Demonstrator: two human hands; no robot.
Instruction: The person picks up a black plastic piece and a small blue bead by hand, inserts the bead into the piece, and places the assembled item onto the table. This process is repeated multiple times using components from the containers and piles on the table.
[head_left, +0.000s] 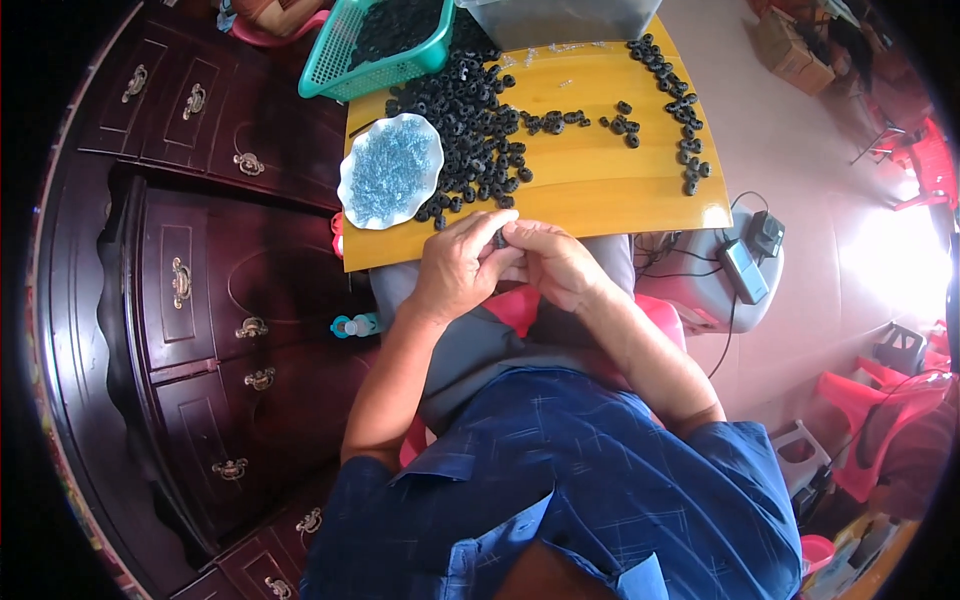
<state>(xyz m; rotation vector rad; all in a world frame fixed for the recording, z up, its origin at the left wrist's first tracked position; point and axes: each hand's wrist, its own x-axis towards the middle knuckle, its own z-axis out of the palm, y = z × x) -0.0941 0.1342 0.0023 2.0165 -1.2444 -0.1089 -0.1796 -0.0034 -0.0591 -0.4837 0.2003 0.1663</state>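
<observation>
My left hand (458, 265) and my right hand (560, 264) meet just off the table's near edge, over my lap. Their fingers are closed together around a small dark round piece (501, 240); most of it is hidden, and I cannot make out finer detail. Beyond my hands lies a heap of small black ring-shaped pieces (475, 135) on the yellow wooden table (590, 205). Left of the heap, a white scalloped plate (437, 150) holds many small clear-blue bits (390, 168).
A green basket (385, 76) of black pieces and a translucent bin (560, 22) stand at the far side. More black pieces (686, 120) line the table's right edge. Dark wooden drawers (180, 230) rise on the left. Cabled boxes (742, 270) sit on a grey surface at right.
</observation>
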